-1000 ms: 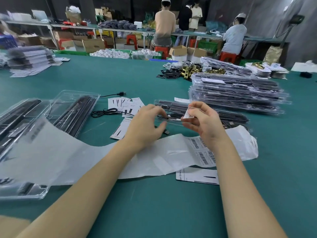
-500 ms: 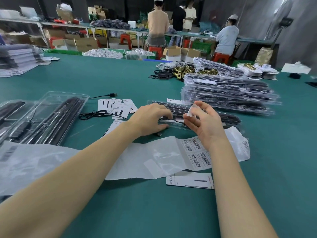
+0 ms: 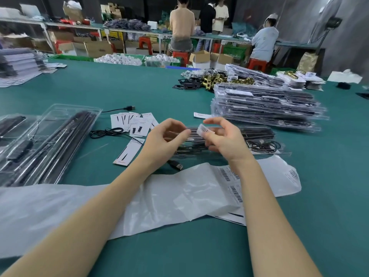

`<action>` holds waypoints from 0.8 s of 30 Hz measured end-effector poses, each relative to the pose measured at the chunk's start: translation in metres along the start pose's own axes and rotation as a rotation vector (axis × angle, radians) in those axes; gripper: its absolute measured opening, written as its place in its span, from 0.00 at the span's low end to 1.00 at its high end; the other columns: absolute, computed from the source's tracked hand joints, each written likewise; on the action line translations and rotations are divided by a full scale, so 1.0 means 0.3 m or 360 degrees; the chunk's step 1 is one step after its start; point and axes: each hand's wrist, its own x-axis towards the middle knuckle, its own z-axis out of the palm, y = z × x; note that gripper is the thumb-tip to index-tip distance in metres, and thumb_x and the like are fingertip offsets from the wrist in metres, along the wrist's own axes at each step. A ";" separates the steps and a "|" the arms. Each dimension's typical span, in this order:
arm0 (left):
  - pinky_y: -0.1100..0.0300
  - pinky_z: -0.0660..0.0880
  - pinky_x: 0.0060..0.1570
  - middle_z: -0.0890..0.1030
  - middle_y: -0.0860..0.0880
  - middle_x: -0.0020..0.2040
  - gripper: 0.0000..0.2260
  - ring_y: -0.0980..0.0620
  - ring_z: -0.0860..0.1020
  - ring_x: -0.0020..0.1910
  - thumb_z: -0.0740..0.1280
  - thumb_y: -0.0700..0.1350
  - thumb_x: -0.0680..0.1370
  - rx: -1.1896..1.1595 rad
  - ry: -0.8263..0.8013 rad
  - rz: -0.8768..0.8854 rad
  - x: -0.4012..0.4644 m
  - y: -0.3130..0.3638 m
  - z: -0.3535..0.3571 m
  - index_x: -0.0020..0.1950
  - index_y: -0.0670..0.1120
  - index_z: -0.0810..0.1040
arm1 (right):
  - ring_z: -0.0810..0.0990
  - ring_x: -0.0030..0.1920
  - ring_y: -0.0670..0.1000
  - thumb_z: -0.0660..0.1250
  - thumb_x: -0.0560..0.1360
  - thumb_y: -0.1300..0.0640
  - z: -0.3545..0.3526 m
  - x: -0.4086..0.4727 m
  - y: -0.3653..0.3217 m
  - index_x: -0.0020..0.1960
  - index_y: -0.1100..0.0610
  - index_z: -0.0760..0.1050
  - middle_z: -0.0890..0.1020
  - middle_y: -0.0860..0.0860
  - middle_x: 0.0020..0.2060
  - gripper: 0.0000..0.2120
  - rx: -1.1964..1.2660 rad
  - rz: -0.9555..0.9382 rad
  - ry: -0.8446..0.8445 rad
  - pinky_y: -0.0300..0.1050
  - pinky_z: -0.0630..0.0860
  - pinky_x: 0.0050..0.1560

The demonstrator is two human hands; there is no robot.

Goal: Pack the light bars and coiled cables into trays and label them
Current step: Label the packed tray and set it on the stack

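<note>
A clear tray [image 3: 261,140] with a black light bar and a coiled cable lies on the green table just beyond my hands. My right hand [image 3: 223,140] pinches a small white barcode label [image 3: 204,130] above the tray. My left hand [image 3: 166,139] hovers with curled fingers over the tray's left end, its fingertips near the label; whether it touches anything is unclear. A long white label backing strip [image 3: 159,198] with barcode stickers [image 3: 235,193] lies under my forearms. A loose black cable [image 3: 107,132] lies on the table to the left.
A stack of packed trays [image 3: 267,106] stands at the right rear. Open clear trays with black bars [image 3: 52,140] lie at the left. White printed cards [image 3: 133,121] are scattered in the middle. Brass parts [image 3: 215,78] and people at benches are farther back.
My left hand lifted off the tray and curled its fingers. My right hand raised the label a little and brought it between both hands. The view shifted slightly.
</note>
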 end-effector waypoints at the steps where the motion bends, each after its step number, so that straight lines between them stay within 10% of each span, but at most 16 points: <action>1: 0.65 0.74 0.40 0.84 0.53 0.44 0.04 0.57 0.81 0.40 0.73 0.45 0.77 -0.0074 0.0007 -0.0038 -0.005 -0.004 0.002 0.49 0.46 0.80 | 0.79 0.34 0.43 0.74 0.76 0.56 0.012 0.001 0.000 0.56 0.50 0.79 0.84 0.47 0.38 0.10 -0.0054 -0.0017 -0.0032 0.36 0.76 0.36; 17: 0.58 0.73 0.42 0.83 0.51 0.38 0.02 0.53 0.77 0.39 0.73 0.45 0.77 -0.0270 -0.0017 -0.0161 -0.009 -0.029 -0.016 0.46 0.48 0.81 | 0.87 0.40 0.53 0.75 0.74 0.60 0.022 0.007 0.020 0.49 0.59 0.82 0.86 0.51 0.38 0.05 0.0258 0.0157 0.0063 0.41 0.82 0.39; 24: 0.58 0.79 0.49 0.84 0.50 0.46 0.04 0.51 0.82 0.49 0.68 0.44 0.80 -0.0289 0.0503 -0.0259 0.016 -0.055 -0.021 0.47 0.52 0.77 | 0.86 0.34 0.50 0.76 0.74 0.60 0.027 0.011 0.009 0.45 0.57 0.83 0.86 0.49 0.36 0.02 0.0000 0.0133 0.0185 0.40 0.81 0.35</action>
